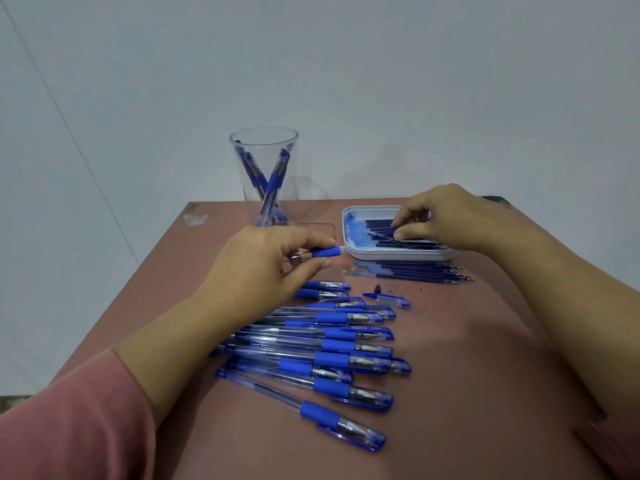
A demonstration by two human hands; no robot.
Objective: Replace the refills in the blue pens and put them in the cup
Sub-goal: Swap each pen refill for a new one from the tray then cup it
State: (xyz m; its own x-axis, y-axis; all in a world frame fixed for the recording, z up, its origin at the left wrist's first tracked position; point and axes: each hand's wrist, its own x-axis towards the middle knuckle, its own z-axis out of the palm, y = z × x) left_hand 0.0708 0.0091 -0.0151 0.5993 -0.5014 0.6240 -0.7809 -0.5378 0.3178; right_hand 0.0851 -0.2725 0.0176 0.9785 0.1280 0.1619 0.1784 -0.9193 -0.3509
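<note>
left hand [277, 268] pinches the opened pen barrel [323, 252] beside the tray [349, 247], so the right hand [440, 216], pinching a refill [388, 235], has barely any reach.

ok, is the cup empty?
No, the clear cup holds several blue pens standing crossed inside it.

A reddish-brown worktop [485, 341] is standing against a pale grey wall [381, 81]. A whitish scuffed patch [195, 216] is showing near the worktop's far left corner, and a thin dark seam [69, 129] is running diagonally down the wall's left part.
</note>
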